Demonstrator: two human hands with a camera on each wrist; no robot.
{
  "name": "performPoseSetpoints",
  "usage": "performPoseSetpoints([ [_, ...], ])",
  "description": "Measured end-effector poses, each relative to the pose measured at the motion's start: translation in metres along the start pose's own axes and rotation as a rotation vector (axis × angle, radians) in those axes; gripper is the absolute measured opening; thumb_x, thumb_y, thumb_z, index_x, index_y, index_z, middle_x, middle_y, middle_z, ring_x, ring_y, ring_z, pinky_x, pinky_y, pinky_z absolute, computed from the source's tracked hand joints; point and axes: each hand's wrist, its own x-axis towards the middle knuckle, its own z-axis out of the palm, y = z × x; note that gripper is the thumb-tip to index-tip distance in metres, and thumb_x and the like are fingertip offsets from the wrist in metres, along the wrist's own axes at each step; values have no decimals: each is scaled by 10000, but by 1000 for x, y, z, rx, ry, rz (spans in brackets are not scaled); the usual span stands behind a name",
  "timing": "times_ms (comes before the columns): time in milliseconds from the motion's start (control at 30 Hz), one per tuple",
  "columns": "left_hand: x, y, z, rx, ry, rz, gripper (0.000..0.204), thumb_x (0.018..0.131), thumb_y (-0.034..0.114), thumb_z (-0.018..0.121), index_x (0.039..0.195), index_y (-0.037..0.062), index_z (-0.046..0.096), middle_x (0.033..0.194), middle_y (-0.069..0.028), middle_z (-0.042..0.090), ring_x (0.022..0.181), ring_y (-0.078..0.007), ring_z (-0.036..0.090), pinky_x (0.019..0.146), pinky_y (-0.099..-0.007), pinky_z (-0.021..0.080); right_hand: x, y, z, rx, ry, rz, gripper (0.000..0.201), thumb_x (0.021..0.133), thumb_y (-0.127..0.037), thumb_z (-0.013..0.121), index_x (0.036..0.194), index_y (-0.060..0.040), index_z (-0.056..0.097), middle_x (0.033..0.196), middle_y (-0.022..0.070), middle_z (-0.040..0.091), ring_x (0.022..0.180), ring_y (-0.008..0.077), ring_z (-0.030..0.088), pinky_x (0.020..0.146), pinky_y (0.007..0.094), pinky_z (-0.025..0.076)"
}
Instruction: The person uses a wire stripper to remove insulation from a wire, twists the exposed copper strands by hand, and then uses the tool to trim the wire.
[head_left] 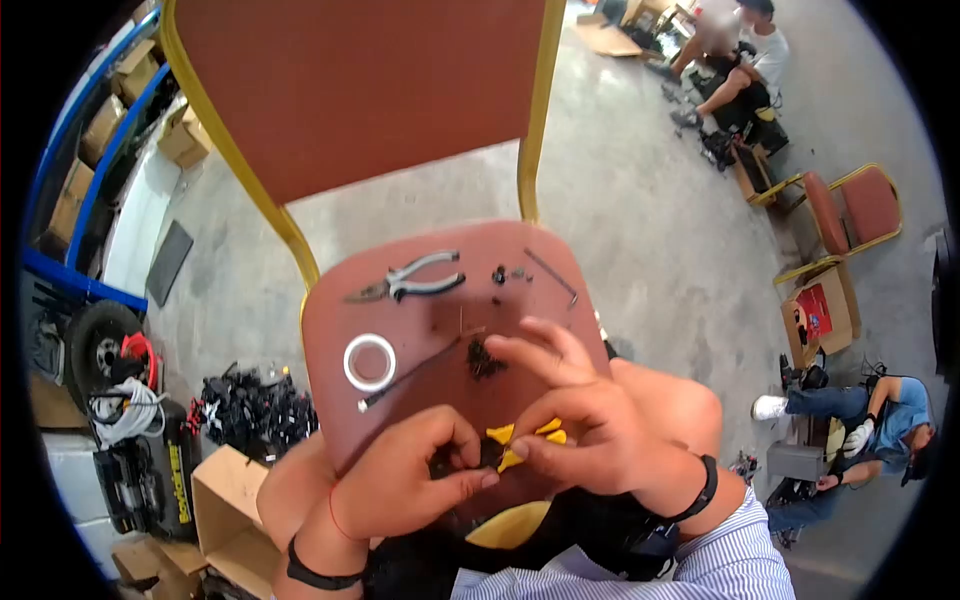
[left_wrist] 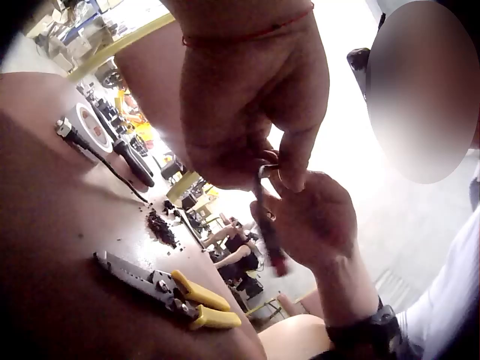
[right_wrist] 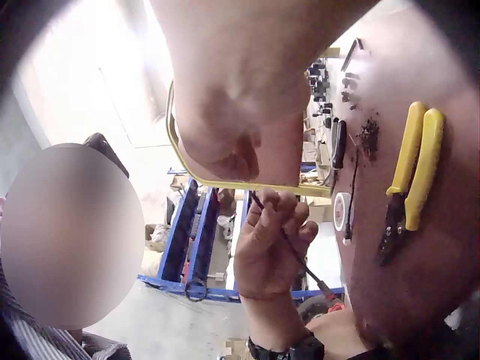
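Note:
Between both hands runs a thin black cable (right_wrist: 304, 266) with a red end. My left hand (head_left: 405, 475) (right_wrist: 270, 247) holds it in curled fingers. My right hand (head_left: 595, 430) (left_wrist: 326, 221) has thumb and index finger closed at its other end, the other fingers spread; the pinched tip is mostly hidden. Below the hands, a yellow-handled wire stripper (left_wrist: 150, 285) (right_wrist: 409, 172) lies on the red chair seat (head_left: 400, 315). Grey-handled pliers (head_left: 405, 280), a white tape roll (head_left: 370, 362), another black cable (head_left: 415, 375) and dark scraps (head_left: 485, 357) are also on the seat.
A hex key (head_left: 550, 275) and small black parts (head_left: 500, 275) lie near the seat's right rear. The chair's backrest (head_left: 360, 90) rises beyond. Cardboard boxes (head_left: 235, 500) and a black cable heap (head_left: 255, 410) are on the floor at left; people sit at right.

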Motion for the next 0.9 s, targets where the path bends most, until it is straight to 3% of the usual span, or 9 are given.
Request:
performPoseSetpoints([
  [133, 2, 2, 0, 46, 3, -20, 226, 872, 102, 833, 931, 22, 630, 881, -49, 610, 735, -119, 583, 649, -263, 486, -4, 11, -2, 41, -40, 67, 103, 804, -51, 799, 881, -53, 730, 1541, 200, 527, 1486, 495, 319, 1177, 568, 306],
  [367, 9, 2, 5, 54, 20, -16, 224, 872, 118, 837, 979, 18, 668, 891, -47, 613, 756, -122, 585, 674, -265, 497, -4, 9, -13, -257, -39, 9, 96, 795, -86, 796, 872, -80, 740, 1542, 181, 528, 1482, 476, 327, 1139, 568, 312],
  [567, 11, -3, 7, 210, 45, 45, 184, 877, 98, 804, 1001, 18, 695, 898, -97, 637, 759, -196, 644, 671, -315, 506, 5, 2, -3, -394, -65, -38, 107, 770, -90, 786, 846, -78, 712, 1508, 165, 543, 1449, 489, 353, 1080, 583, 344],
  [600, 12, -4, 7, 259, 61, 63, 151, 864, 88, 798, 969, 22, 711, 896, -114, 645, 774, -254, 665, 679, -349, 511, 7, 5, 2, -394, -76, -19, 82, 791, -96, 762, 844, -66, 708, 1471, 162, 560, 1438, 466, 376, 1080, 562, 364],
  [700, 13, -15, 9, 291, 101, 101, 126, 849, 87, 799, 923, 26, 718, 880, -111, 645, 772, -282, 657, 679, -370, 512, 10, 20, 9, -231, -152, 104, 68, 821, -106, 735, 860, -54, 716, 1408, 181, 590, 1419, 434, 404, 1100, 509, 380],
  [733, 13, -14, 9, 321, 110, 122, 106, 835, 87, 798, 897, 41, 726, 875, -96, 657, 791, -292, 657, 698, -383, 512, 13, 22, 6, -63, -242, 240, 58, 864, -90, 734, 873, -39, 710, 1397, 164, 599, 1302, 323, 542, 1083, 409, 434],
  [833, 16, -15, 6, 476, 155, 312, 105, 825, 87, 801, 900, 59, 732, 873, -81, 668, 802, -285, 656, 721, -383, 506, 31, 36, 2, 462, -311, 776, 90, 910, -92, 717, 893, -3, 717, 1353, 124, 621, 1142, 223, 630, 995, 336, 486],
  [867, 16, -15, 5, 478, 163, 308, 105, 823, 88, 801, 898, 62, 732, 872, -76, 669, 804, -283, 654, 730, -382, 504, 35, 36, 2, 601, -280, 906, 135, 938, -105, 714, 937, 30, 716, 1270, 74, 661, 1055, 171, 650, 948, 310, 500],
  [900, 15, -15, 4, 481, 172, 304, 105, 821, 88, 802, 896, 65, 732, 871, -71, 669, 806, -282, 652, 739, -381, 502, 37, 33, 1, 594, -193, 883, 137, 941, -109, 714, 949, 28, 717, 1229, 69, 673, 1056, 170, 649, 945, 310, 501],
])
